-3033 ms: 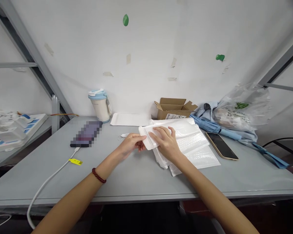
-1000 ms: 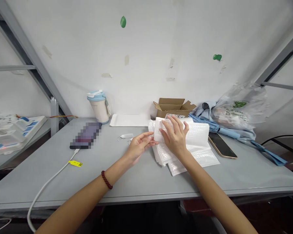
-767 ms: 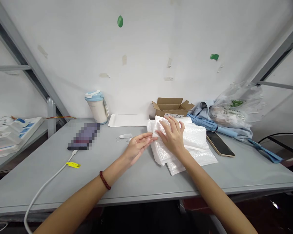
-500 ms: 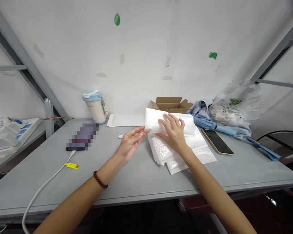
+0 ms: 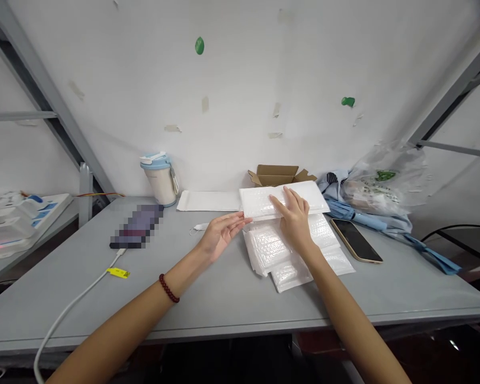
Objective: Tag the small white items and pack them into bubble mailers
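A white bubble mailer (image 5: 260,203) is held up at a slant above a loose pile of other bubble mailers (image 5: 264,249). My left hand (image 5: 218,236) pinches its lower left corner, with the fingers stretched along the edge. The fingers of my right hand (image 5: 296,221) lie across the front of the same mailer, gripping it near the middle; its thumb is hidden. Behind the mailer stands an open cardboard box (image 5: 278,172), partly covered. A flat white strip-like packet (image 5: 208,200) lies to the left, against the wall.
A cup with a blue lid (image 5: 160,181) stands at the back left, near a blurred-out phone-like item (image 5: 138,226) on a white cable (image 5: 78,298). On the right lie a phone (image 5: 356,240), a folded blue umbrella (image 5: 354,214) and a clear plastic bag (image 5: 384,181).
The held mailer has flattened out and tilted, its bubbled face showing more fully. My right hand has shifted slightly right and its fingers have drawn closer together. The view has tipped up slightly.
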A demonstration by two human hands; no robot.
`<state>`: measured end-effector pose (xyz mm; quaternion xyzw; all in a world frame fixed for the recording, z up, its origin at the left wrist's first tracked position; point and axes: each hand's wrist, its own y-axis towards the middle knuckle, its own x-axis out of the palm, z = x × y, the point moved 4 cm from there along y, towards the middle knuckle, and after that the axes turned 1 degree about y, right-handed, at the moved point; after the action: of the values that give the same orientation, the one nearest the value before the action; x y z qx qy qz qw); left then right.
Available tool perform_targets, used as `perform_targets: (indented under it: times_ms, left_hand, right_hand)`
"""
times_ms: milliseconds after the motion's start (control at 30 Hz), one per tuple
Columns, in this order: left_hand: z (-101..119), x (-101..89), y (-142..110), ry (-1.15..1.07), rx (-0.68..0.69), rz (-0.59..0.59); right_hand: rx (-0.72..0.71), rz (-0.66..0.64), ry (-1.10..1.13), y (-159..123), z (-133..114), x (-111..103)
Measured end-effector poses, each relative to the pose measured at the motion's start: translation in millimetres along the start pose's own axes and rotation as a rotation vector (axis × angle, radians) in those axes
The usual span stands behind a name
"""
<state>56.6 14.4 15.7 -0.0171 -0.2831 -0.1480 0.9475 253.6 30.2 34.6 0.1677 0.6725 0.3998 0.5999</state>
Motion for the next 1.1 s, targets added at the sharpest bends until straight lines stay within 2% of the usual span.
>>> perform_targets:
  times_ms: [67, 133, 233, 333, 400, 467, 533, 633, 733, 800, 833, 900, 967, 1067, 1100]
  left_hand:
    - [-1, -0.4, 3, 0.062, -0.022, 0.014]
    - [-4, -4.4, 3, 0.209, -0.065, 0.084]
    - [-5, -10.9, -6, 0.644, -0.123, 0.221]
    - [3, -2.3, -18, 1.131, -0.039, 0.198]
    - [5, 8.6, -25, 1.315, -0.002, 0.146]
    - [-2, 19.3, -26, 1.338, -0.096, 0.036]
    - [-13, 29.0, -23, 1.232, -0.194, -0.057]
    - [-23, 40.7, -10, 1.067, -0.166, -0.102]
    - [-18, 39.0, 7, 0.979, -0.104, -0.077]
    - [-3, 24.8, 17, 1.001, -0.029, -0.03]
    - [7, 11.4, 22, 1.037, -0.01, 0.032]
    - [30, -26.4, 30, 1.1, 0.013, 0.231]
    - [57, -72.1, 31, 1.205, 0.108, 0.567]
    - [76, -127.7, 32, 1.285, 0.204, 0.8]
    - [75, -139.8, 34, 1.305, 0.238, 0.798]
  right_hand:
    - [-0.01, -0.15, 0.036, 0, 3, 6]
    - [0.007, -0.256, 0.07, 0, 7, 10]
    - [0.061, -0.294, 0.096, -1, 13, 10]
    - [0.082, -0.317, 0.104, -1, 14, 10]
    - [0.092, -0.335, 0.114, -1, 14, 10]
    - [0.1, -0.349, 0.138, 0, 14, 9]
    - [0.096, -0.349, 0.177, 0, 14, 6]
    - [0.068, -0.3, 0.216, 1, 11, 0]
    - [0.029, -0.286, 0.221, 1, 5, -2]
    - [0.01, -0.323, 0.208, 0, 0, 0]
    - [0.005, -0.34, 0.195, -1, -2, 2]
    - [0.001, -0.354, 0.163, -1, -5, 4]
    - [0.005, -0.349, 0.138, -2, -6, 6]
    - [0.004, -0.329, 0.121, -2, -6, 7]
    - [-0.002, -0.321, 0.123, -2, -6, 8]
